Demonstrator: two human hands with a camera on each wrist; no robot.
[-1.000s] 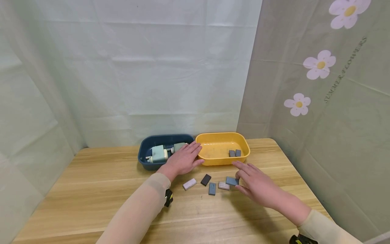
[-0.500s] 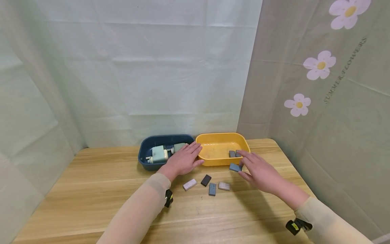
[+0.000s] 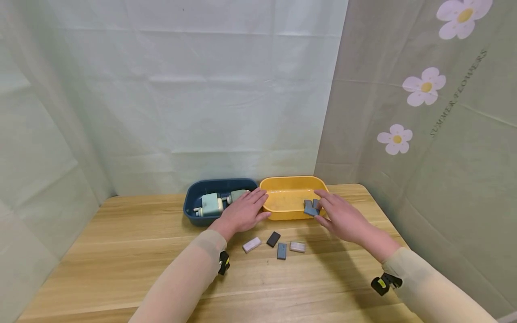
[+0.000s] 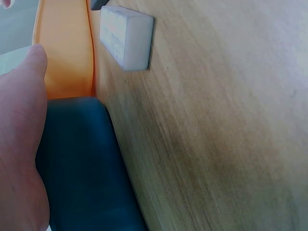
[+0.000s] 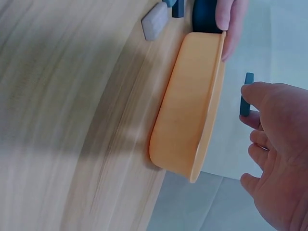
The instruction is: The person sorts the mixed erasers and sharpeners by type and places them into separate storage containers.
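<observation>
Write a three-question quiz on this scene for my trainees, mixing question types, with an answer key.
1. Multiple choice: What does the right hand pinch?
A) a white block
B) a blue-grey block
C) a black block

2. Fill the gap: In the head view, the left hand extends across the ____ tub to the edge of the yellow tub.

3. Count: How many loose blocks lie on the wooden table in the head view?

Key
1. B
2. navy: the navy tub stands beside the yellow one
3. Four
</observation>
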